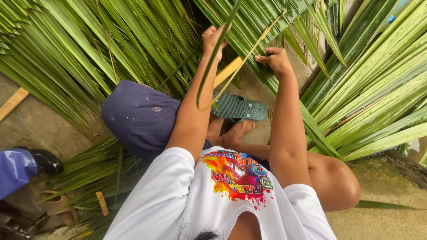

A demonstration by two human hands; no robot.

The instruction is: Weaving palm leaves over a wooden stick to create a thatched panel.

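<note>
Head view: person seated on the ground among long green palm leaves (89,49).
Left arm: stretched forward and up from the white sleeve.
Left hand (213,38): curled shut on a long green palm leaflet (209,75) that arcs down over the forearm.
Right arm: extended forward, elbow slightly bent.
Right hand (278,60): fingers pinched closed on a thin yellowish leaf midrib strip (249,53).
Below the hands: teal rubber flip-flop sandal (240,109) on the foot.

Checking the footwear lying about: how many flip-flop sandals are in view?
1. A teal flip-flop lies on the concrete between the person's arms, just beyond the bare foot. Its mate may be hidden under the palm leaves or legs.
</note>
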